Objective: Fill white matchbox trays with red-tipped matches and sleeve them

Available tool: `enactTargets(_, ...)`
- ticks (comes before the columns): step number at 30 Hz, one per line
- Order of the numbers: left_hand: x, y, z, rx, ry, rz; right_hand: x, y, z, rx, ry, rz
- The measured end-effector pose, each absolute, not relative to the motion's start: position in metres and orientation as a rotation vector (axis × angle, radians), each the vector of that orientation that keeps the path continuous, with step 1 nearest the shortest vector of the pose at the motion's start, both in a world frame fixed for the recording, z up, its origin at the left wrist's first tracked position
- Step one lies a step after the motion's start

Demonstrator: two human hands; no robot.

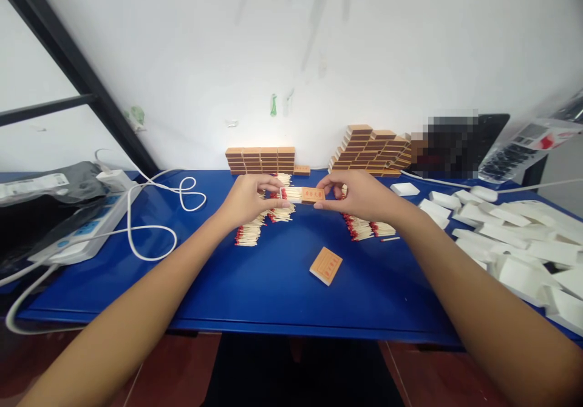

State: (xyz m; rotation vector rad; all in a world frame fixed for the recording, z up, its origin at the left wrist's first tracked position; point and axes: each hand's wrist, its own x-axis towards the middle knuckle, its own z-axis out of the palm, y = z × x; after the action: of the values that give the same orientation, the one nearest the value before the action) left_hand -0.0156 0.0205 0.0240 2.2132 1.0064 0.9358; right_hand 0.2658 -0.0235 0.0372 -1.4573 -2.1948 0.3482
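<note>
Between my hands, above the blue table, is a matchbox whose white tray (293,194), filled with red-tipped matches, sticks partly out of its orange sleeve (311,195). My left hand (250,198) pinches the tray's left end between thumb and fingers. With thumb and fingers, my right hand (350,195) grips the sleeve's right end. Loose matches lie in piles below and behind both hands, one pile (249,232) by the left and another (359,227) by the right. Nearer to me, a separate orange matchbox (327,265) lies flat on the table.
Against the wall stand a neat stack of matchboxes (260,160) and a taller, stepped stack (371,153). Many white box trays (514,234) are heaped at right, near a plastic-wrapped pack (523,146). A power strip (95,222) and looping white cable (152,228) occupy the left.
</note>
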Motion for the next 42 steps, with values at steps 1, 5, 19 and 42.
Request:
enactTargets(1, -0.016, 0.020, 0.024, 2.211, 1.000, 0.942, 0.266, -0.024, 0.037, -1.449, -2.183, 0.350)
enactTargets(5, -0.015, 0.020, 0.025, 2.156, 0.995, 0.939, 0.266, -0.022, 0.035, -1.446, -2.144, 0.388)
enactTargets(19, -0.013, 0.016, 0.025, 2.112, 0.928, 0.927, 0.243, -0.023, 0.023, -1.118, -2.093, 0.367)
enactTargets(42, -0.019, 0.013, 0.037, 2.123, 0.861, 0.877, 0.231, -0.032, 0.020, -1.208, -2.042, 0.454)
